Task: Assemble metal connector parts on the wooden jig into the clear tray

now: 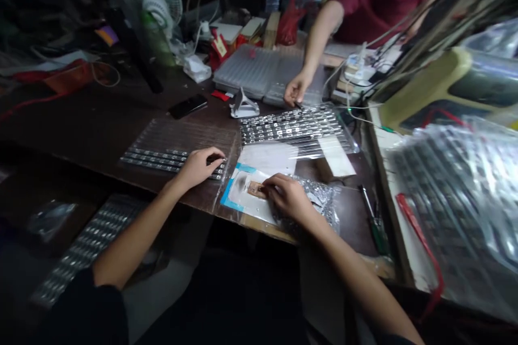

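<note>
While the left hand (199, 166) rests fingers-down on a strip of small metal parts (174, 160) in a clear plastic tray (182, 135), its grip loose and closed on nothing, the right hand (288, 197) pinches a small brown piece (256, 188) on a white sheet (243, 194) near the surface (101, 118) edge. Across it, 1 other person's hand (297, 89) touches a second tray of parts (291, 125).

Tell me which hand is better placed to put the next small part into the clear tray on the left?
Probably the left hand: its fingers already rest on the filled rows of the clear tray. The right hand is apart from it, on the white card beside the foil bag.
</note>
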A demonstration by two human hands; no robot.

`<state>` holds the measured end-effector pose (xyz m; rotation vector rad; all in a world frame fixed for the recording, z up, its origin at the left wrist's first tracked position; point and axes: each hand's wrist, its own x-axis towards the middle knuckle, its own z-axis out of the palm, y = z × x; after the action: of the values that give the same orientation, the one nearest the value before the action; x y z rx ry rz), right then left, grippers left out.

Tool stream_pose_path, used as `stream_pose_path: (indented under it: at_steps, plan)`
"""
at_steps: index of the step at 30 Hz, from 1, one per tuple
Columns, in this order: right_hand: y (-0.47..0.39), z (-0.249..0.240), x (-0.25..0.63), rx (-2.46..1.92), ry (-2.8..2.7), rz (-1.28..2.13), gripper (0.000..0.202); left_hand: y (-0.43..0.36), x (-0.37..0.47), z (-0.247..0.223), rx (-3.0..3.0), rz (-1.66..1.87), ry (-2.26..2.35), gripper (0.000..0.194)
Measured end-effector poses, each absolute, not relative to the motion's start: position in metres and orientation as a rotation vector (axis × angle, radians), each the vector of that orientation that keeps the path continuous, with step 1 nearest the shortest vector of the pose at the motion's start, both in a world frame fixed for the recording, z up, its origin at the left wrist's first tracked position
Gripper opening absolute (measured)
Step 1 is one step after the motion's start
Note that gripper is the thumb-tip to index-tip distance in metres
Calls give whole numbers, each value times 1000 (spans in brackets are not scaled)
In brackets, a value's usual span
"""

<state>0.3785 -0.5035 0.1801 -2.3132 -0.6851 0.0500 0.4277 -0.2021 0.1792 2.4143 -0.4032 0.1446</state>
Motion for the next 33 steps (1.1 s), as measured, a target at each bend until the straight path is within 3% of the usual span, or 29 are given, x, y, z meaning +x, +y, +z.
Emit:
stream_pose_path:
  at_steps: [12, 23, 33]
  plan:
    - [-545, 200, 387, -2331, -483, -217, 18, -204, 441, 188, 2616, 119, -523, 21]
    - [-544, 207, 378, -2257, -537, -251, 23, -209, 444, 197, 2299, 130, -284, 20]
    - [-581, 254, 418, -2446, -264, -462, 27, -187, 446, 194, 2603, 20, -588, 22]
